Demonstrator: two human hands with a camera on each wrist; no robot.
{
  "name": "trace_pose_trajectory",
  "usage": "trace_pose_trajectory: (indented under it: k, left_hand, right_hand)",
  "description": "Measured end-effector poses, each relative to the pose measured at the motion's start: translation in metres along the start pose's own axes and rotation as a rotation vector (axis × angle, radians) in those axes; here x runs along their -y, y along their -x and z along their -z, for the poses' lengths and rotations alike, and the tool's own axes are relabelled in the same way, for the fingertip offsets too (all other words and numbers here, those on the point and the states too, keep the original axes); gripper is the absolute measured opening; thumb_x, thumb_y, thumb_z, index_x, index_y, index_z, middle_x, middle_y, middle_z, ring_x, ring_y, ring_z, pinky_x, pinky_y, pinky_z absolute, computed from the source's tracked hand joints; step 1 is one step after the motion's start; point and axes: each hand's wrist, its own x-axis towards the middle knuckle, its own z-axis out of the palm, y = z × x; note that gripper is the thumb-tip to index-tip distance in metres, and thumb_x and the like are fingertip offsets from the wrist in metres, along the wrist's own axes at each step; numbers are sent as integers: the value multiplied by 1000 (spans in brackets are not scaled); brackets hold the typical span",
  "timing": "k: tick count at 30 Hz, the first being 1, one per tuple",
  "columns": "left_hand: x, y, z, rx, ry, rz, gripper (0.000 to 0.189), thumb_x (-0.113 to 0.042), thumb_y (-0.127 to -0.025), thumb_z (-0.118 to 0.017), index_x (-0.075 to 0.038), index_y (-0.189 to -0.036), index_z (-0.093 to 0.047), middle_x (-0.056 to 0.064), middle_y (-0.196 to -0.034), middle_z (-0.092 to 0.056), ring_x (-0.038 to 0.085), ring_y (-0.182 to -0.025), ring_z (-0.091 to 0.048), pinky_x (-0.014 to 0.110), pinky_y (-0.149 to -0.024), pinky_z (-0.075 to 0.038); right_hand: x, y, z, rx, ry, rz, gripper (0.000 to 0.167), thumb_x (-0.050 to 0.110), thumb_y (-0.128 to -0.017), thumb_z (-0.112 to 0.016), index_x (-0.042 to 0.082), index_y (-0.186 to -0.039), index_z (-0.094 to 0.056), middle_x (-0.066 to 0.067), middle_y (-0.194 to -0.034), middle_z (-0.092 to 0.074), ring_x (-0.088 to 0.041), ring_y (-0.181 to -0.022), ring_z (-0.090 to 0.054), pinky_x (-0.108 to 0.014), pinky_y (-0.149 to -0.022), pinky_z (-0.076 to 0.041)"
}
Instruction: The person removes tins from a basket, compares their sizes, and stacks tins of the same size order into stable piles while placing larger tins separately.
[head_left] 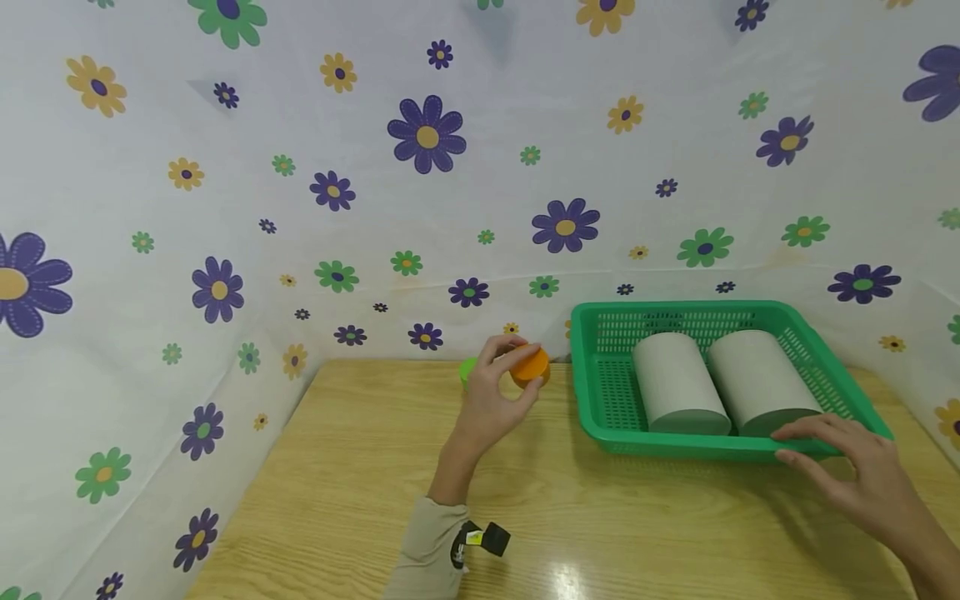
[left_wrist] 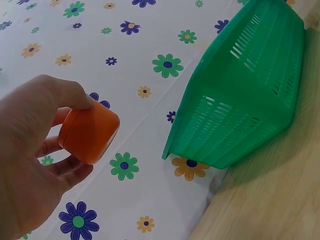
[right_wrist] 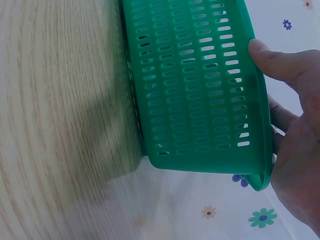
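Observation:
In the head view my left hand (head_left: 491, 400) holds a small orange round container (head_left: 531, 365) between thumb and fingers, over the table's back edge. The left wrist view shows the container (left_wrist: 91, 131) tilted, a seam running round it near the fingers. Partly hidden behind that hand is a light green object (head_left: 467, 371). My right hand (head_left: 862, 475) grips the near right rim of a green plastic basket (head_left: 697, 446). In the right wrist view its thumb lies on the rim's outside, with the fingers behind the rim. Two white cylinders (head_left: 678, 383) lie side by side in the basket.
The wooden table (head_left: 337, 483) carries the basket at its right side. A white flowered cloth (head_left: 480, 208) hangs behind the table and along its left side. A strap with a small black block (head_left: 495, 539) sits on the left wrist.

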Motion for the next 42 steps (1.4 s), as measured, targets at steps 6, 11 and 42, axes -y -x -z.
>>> trace_pose_trajectory:
  k: [6, 11, 42]
  left_hand:
    - [6, -1, 9, -30, -8, 5, 40, -3, -88, -76, -3, -128, -70, 13, -131, -53, 25, -119, -56, 33, -101, -53]
    - [14, -2, 16, -60, -35, 20, 40, -2, -88, -75, -2, -128, -70, 15, -132, -52, 26, -121, -55, 33, -103, -52]
    - [24, 8, 33, -277, 36, 103, 32, 15, -85, -73, 18, -117, -67, 37, -127, -56, 50, -117, -59, 55, -100, -51]
  right_hand:
    - [0, 0, 0, 0, -2, -7, 49, -15, -66, -84, 20, -99, -75, 12, -97, -68, 11, -100, -49, -9, -89, -29]
    - [0, 0, -1, -3, 2, -14, 47, -14, -67, -84, 19, -99, -76, 12, -98, -68, 11, -100, -48, -9, -89, -29]
    - [1, -1, 1, 2, -3, -8, 47, -14, -66, -84, 19, -99, -76, 11, -97, -68, 10, -99, -49, -9, -88, -30]
